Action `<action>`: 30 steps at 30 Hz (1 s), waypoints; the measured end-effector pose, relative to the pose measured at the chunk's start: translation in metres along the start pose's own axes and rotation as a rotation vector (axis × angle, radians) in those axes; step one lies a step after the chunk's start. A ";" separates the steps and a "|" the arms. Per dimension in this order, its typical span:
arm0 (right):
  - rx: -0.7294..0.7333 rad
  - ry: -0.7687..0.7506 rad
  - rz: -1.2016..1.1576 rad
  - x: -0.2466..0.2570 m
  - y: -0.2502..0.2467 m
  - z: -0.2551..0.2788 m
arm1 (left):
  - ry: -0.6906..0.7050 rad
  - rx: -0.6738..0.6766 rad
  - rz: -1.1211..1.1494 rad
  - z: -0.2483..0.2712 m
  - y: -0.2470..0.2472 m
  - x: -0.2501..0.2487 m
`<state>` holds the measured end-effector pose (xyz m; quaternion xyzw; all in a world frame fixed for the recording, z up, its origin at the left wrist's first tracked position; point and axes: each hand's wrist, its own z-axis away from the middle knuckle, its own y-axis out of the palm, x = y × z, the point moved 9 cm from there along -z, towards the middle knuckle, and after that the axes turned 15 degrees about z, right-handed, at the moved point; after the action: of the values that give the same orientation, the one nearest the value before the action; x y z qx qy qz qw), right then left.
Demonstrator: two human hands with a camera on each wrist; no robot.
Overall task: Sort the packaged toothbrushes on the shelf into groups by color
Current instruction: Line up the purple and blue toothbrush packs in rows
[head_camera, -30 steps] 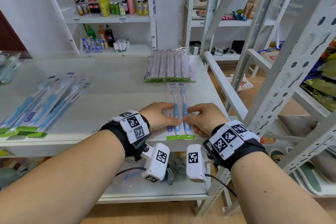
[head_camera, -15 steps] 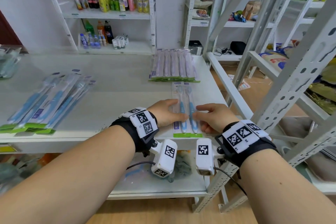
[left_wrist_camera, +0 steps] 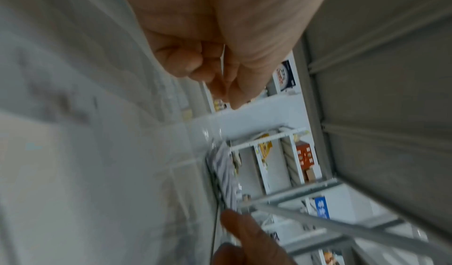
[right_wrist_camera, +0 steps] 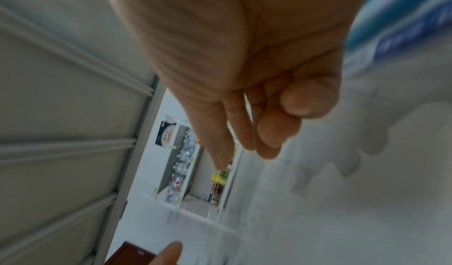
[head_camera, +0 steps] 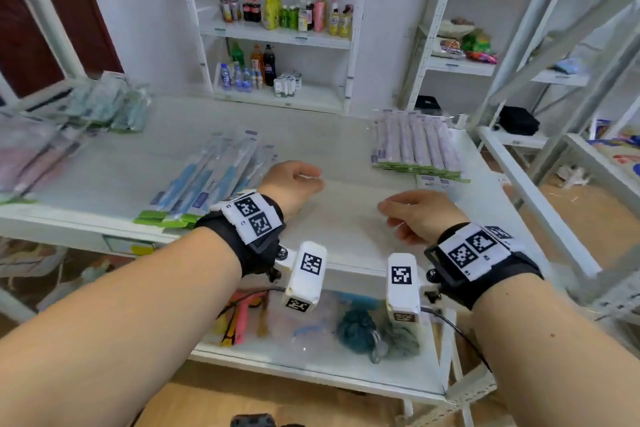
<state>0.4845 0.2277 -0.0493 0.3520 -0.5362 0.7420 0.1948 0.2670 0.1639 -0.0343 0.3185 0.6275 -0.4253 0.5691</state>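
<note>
Both our hands hover over the bare middle of the white shelf (head_camera: 194,135), and neither holds anything: the left hand (head_camera: 289,180) has its fingers loosely curled with nothing between them, which the left wrist view confirms, and the right hand (head_camera: 417,213) hangs the same way, fingers relaxed and slightly bent above the surface. The packaged toothbrushes lie in separate groups around us. A blue pile (head_camera: 207,180) sits fanned just to the left of our left wrist, green card ends toward the front edge. A neat row of purple packs (head_camera: 415,144) lies at the back right, and just in front of it a pack (head_camera: 433,181) shows only its top end, too blurred for us to tell its color. Further left, a pink pile (head_camera: 31,163) rests near the shelf's left end, and a greenish pile (head_camera: 110,107) lies behind it, both smeared by motion. We judge the sorting to be far along: four color groups already stand apart, with open shelf between them. What seems left is the one pack lying alone before the purple row, which may need to join its matching pile, and perhaps squaring up the fanned blue packs. Whether other loose packs remain outside the view we cannot say.
</note>
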 end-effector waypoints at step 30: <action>-0.011 -0.030 0.453 0.171 0.197 -0.033 | -0.226 0.011 -0.319 -0.038 -0.244 0.096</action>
<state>0.2272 0.1745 -0.0597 0.2327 -0.6084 0.7585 0.0171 0.0204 0.0840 -0.0873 0.1684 0.5999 -0.5467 0.5593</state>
